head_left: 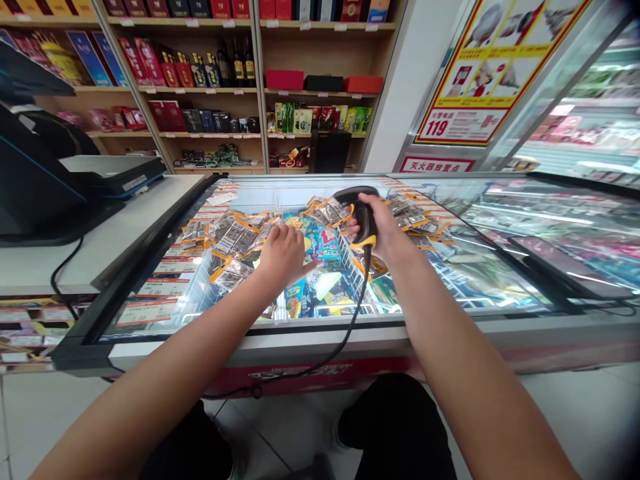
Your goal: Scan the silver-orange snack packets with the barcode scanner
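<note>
My right hand [383,223] is wrapped round a black and yellow barcode scanner [367,220], its cable hanging over the freezer's front edge. The scanner's head points left, above small packets on the glass. My left hand [284,252] is over the near packets, thumb stretched out to the right and fingers bent forward; their tips are hidden, and I see nothing held. Left of that hand lies a loose pile of small orange-edged packets [233,239] with printed labels. More such packets [413,217] lie right of the scanner.
A chest freezer with a glass top [320,327] holds colourful bags [325,287] in wire baskets. Price labels [163,287] line its left side. A counter [30,270] with a dark screen device stands left. Shelves [200,90] of boxes and bottles rise behind. The scanner cable [350,333] loops in front.
</note>
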Available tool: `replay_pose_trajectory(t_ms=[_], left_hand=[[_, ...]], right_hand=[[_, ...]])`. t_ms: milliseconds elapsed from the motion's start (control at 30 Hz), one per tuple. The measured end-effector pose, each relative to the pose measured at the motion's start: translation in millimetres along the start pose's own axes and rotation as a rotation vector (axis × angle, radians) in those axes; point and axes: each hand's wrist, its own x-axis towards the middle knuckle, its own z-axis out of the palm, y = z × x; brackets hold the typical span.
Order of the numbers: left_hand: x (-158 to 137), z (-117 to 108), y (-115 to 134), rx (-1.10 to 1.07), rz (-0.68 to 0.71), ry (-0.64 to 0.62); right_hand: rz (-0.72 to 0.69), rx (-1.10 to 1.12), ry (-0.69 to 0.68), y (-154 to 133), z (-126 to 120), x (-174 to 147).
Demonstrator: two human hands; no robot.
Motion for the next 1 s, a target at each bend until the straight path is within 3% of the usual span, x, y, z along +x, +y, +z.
replay_pose_trajectory(t_ms=[67,200,300,433,567,767,900,1000], left_hand=[[1,0,2,-0.053,0.129,0.04],[1,4,27,-0.315,0.616,-0.023],[2,7,47,-0.407,0.716,-0.059],[0,10,58,-0.397,0.671,-0.112],[-2,6,46,-0.409,0.597,-0.122],[2,2,12,-0.655,0.285,-0.004],[7,-3,2,-0.437,0.098,-0.003],[9,-8,0,-0.298,0.066,-0.001]], right_hand=[[-0.103,0.1,-0.005,-6,-5,0],[-0.175,0.199,-0.117,-17,-11,-8],[-0.141,0.222,-0.185,-19,-11,-12],[-0.121,0.187,-0.207,-16,-9,-11],[-0.143,0.218,-0.168,-14,-10,-11],[-0.055,0.338,-0.228,-20,-13,-14],[-0.049,0.16,-0.285,-22,-13,-11],[0.002,0.086,-0.319,-20,-14,-4]])
